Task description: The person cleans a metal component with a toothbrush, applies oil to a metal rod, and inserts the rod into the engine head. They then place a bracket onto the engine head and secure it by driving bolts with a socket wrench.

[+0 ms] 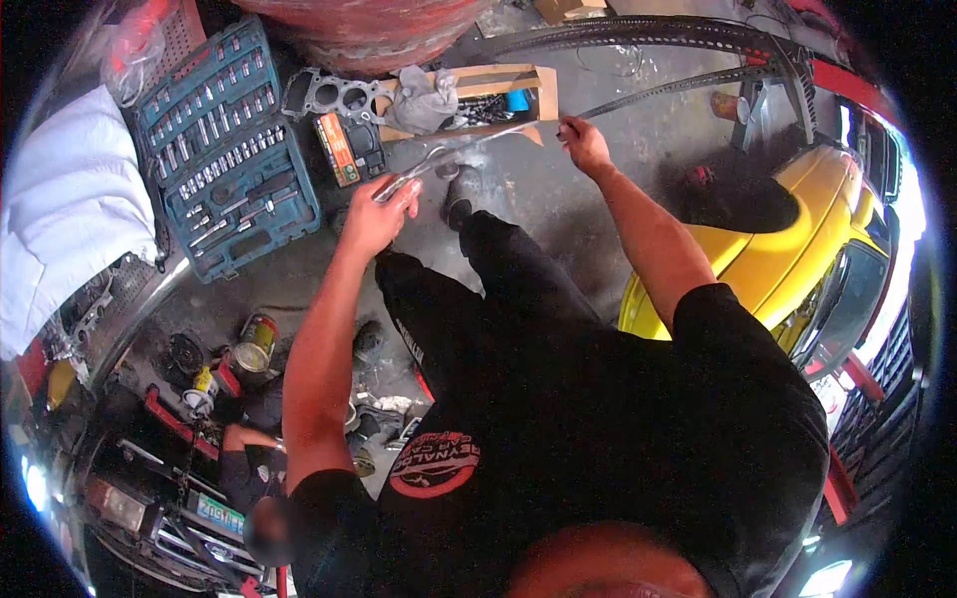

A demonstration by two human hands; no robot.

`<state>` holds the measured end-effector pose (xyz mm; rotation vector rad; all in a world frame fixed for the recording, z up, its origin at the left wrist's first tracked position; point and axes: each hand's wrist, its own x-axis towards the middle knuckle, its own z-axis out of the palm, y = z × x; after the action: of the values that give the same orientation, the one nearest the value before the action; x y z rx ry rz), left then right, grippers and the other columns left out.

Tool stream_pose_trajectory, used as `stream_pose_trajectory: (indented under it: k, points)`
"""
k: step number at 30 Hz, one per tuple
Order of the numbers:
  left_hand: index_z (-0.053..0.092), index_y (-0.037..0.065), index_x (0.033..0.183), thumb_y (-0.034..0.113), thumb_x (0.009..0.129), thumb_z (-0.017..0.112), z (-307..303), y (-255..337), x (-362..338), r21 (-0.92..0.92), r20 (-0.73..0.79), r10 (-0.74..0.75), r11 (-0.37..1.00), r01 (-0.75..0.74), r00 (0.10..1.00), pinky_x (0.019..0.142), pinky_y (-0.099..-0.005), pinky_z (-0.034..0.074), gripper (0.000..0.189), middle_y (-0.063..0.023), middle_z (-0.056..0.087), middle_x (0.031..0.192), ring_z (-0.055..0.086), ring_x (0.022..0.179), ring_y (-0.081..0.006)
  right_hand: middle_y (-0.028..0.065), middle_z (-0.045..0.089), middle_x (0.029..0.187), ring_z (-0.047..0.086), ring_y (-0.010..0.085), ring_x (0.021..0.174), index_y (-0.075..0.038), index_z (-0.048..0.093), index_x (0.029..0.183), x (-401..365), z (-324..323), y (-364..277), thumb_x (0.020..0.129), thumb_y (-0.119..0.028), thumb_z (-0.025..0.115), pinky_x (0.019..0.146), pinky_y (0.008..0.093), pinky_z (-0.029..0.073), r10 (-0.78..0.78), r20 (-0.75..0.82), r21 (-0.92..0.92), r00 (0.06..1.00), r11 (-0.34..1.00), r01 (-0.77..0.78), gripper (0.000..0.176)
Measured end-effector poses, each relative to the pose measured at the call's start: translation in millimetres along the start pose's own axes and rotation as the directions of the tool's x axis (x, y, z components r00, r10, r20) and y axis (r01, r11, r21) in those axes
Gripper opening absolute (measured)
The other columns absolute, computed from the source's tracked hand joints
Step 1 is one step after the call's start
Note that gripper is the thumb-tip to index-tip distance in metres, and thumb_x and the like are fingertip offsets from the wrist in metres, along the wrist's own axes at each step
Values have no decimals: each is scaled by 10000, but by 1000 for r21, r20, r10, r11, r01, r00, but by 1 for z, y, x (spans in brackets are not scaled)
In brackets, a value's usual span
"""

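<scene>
Head view, looking down past a black shirt and dark trousers to a grey workshop floor. The left hand (384, 214) is closed around the near-left end of a long metal bar (488, 135), fingers wrapped and pressed together over it. The right hand (583, 142) grips the same bar farther right in a fist, fingers curled tight. The bar hangs above the floor between the two hands and carries on far right towards a yellow car (788, 239); whether it is a single piece, I cannot tell.

Left of the left hand, an open socket set case (224, 149) lies on the floor, and a gasket (334, 95) sits just beyond it. A cardboard box (533, 85) with a grey rag (424, 95) draped on it lies far of the bar. Near left, spray cans (254, 339) stand on the floor, and another person (249, 468) is low down beside a number plate (219, 513).
</scene>
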<state>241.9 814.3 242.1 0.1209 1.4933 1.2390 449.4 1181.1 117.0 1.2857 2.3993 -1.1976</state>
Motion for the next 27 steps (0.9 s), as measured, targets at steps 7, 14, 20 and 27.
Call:
stream_pose_trajectory:
  k: [7,14,20,27]
  points:
    - [649,25,915,291,942,592,-2,14,2,-11,-14,39,999,-39,999,433,-235,352,273,-2,592,672,443,471,-65,75,685,1035,600,282,1049,-105,633,1103,3,-19,-18,912,-220,508,978,454,417,-399,261,-737,879,506,449,256]
    - [661,13,963,290,943,590,-11,12,8,51,-51,1,999,2,999,421,-248,362,287,-24,597,663,450,446,-77,107,595,1123,493,295,1187,-43,616,1036,18,-35,-37,860,-193,519,1149,427,288,-332,744,-624,580,-35,780,251]
    - [668,16,955,304,937,604,-14,0,5,-94,-50,29,995,-33,998,409,-250,360,295,-31,607,666,460,440,-78,131,539,1236,495,328,1206,-34,582,1133,28,-43,-50,872,-180,526,1039,388,411,-392,681,-660,619,40,751,305]
    - [660,35,1110,379,880,665,32,-35,-8,373,-278,404,881,-290,871,581,-333,478,413,-110,683,875,597,633,-196,97,622,769,619,206,664,-52,622,995,-32,1,-50,917,-347,475,613,380,510,279,269,254,922,903,-347,339]
